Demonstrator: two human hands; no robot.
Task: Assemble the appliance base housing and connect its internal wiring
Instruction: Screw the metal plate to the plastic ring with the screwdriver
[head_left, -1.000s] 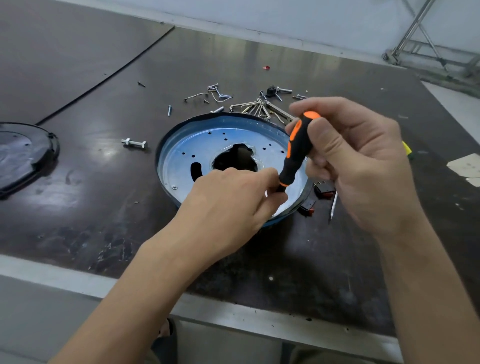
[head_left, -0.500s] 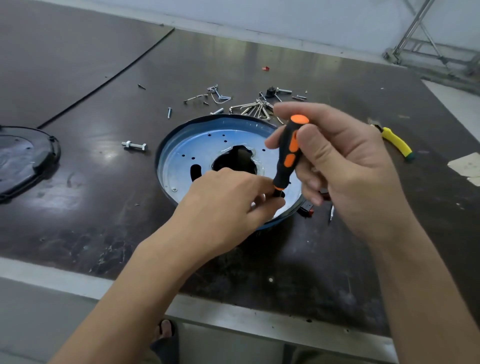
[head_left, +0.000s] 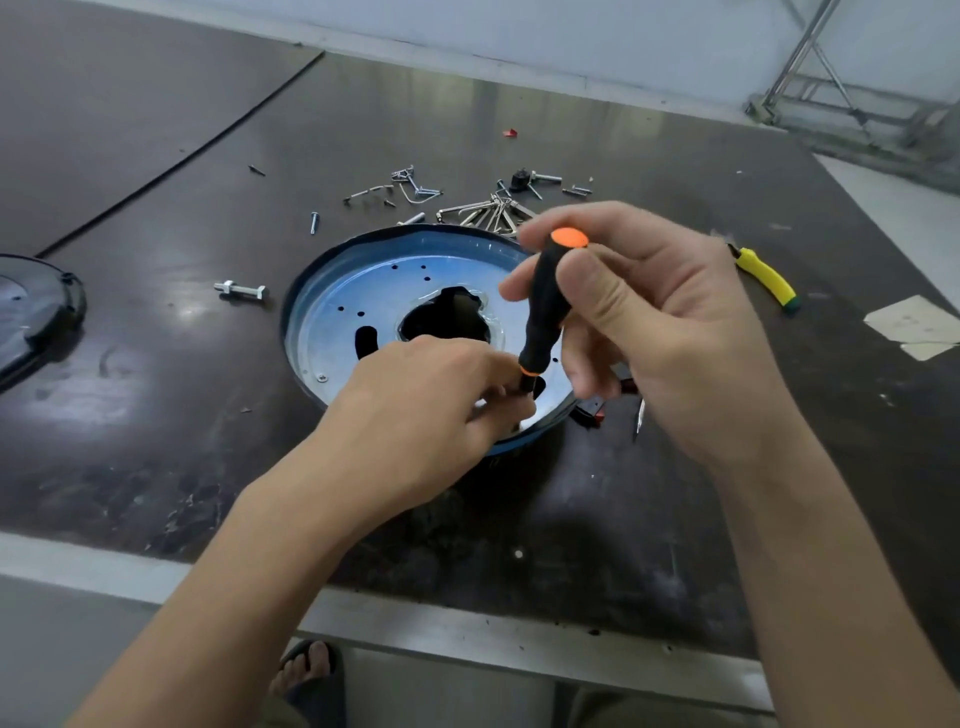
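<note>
Presently | base housing (head_left: 332, 322) laid flat on worktop (head_left: 649, 519), hollow side up for access | right hand (head_left: 665, 332) grip wrapped round screwdriver (head_left: 544, 306), upright over housing's near rim | left hand (head_left: 431, 400) grip pinched round its tip there, likely steadying it; screw unseen | loose fasteners (head_left: 415, 189) just behind housing

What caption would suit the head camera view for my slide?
Right hand holds a black-and-orange screwdriver over the round metal base plate while the left hand pinches at its tip.
</note>
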